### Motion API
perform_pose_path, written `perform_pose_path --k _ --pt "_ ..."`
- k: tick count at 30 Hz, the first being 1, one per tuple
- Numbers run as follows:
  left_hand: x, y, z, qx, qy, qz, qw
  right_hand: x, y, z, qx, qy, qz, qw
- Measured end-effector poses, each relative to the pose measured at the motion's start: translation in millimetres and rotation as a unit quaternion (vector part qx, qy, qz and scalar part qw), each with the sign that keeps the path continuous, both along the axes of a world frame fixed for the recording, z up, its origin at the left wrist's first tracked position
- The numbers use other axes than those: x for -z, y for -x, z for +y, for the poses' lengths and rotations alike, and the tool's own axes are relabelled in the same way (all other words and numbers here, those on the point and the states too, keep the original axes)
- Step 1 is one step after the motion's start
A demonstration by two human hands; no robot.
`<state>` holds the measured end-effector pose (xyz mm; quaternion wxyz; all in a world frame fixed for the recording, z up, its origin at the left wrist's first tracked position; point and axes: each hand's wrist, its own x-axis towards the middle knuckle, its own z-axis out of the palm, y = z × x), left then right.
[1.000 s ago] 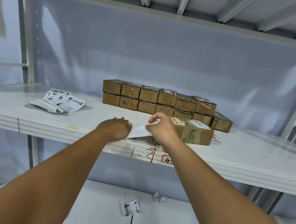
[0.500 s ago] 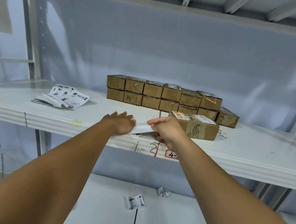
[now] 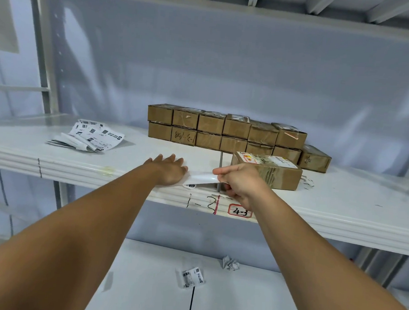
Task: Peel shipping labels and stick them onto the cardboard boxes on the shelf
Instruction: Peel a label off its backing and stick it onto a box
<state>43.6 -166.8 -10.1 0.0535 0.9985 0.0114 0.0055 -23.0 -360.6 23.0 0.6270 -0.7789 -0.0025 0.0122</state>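
My left hand [image 3: 168, 170] lies flat with straight fingers on the front of the white shelf [image 3: 339, 206], pressing down one end of a white label sheet [image 3: 202, 180]. My right hand [image 3: 239, 183] pinches the other end of that sheet and lifts it off the shelf. Just behind my right hand sits a single cardboard box [image 3: 269, 170] with a label on its top. Further back stands a two-high row of small cardboard boxes [image 3: 224, 132].
A loose pile of printed shipping labels [image 3: 89, 136] lies at the left of the shelf. On the lower shelf are a crumpled paper ball [image 3: 231, 263] and a discarded label [image 3: 192, 276]. A "4-3" tag [image 3: 240, 211] marks the shelf edge.
My left hand has flattened, its fingers spreading out on the shelf. My right hand has pulled the sheet's end a little to the right and up.
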Motion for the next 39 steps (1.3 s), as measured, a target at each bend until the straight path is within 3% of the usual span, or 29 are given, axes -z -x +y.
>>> perform_pose_path --k 20,30,39 --pt "-5.5 7.6 -3.2 0.011 -0.002 0.014 1.000 -0.8 13.8 -29.0 -0.009 -0.035 -0.007 0.999" --pt "-6.6 9.7 -3.4 0.013 -0.005 0.021 1.000 0.3 16.1 -38.9 -0.020 0.008 -0.030 0.999" --pt "-8.0 13.9 0.8 0.033 0.004 0.012 0.999 0.0 14.4 -41.8 -0.030 -0.030 -0.025 0.999"
